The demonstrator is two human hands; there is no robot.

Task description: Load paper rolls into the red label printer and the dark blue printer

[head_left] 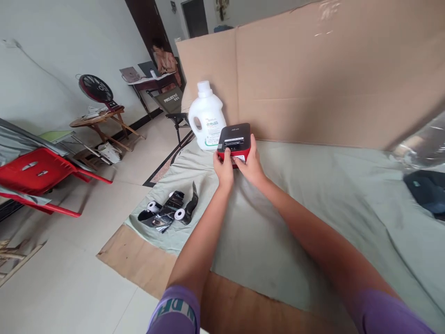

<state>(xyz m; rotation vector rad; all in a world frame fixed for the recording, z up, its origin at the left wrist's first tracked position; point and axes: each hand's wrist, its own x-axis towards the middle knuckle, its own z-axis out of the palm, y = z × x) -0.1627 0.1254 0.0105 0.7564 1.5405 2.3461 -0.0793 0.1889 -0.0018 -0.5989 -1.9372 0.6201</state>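
A small red and black label printer (pixel 235 137) stands on the pale green cloth (pixel 313 204), close to the cardboard wall. Both my arms reach out to it. My left hand (pixel 224 170) grips its front left corner, thumb on top near the slot. My right hand (pixel 252 163) holds its front right side, fingers curled against the red front. A white strip shows at the printer's front between my hands. A white detergent jug (pixel 206 116) stands just left of the printer.
Black wrappers and small white paper rolls (pixel 168 211) lie on the cloth's left edge. A tall cardboard sheet (pixel 313 74) backs the cloth. A dark object (pixel 427 190) and clear plastic sit at right. Red chair (pixel 38 176), fan, tables and a person at a desk are at left.
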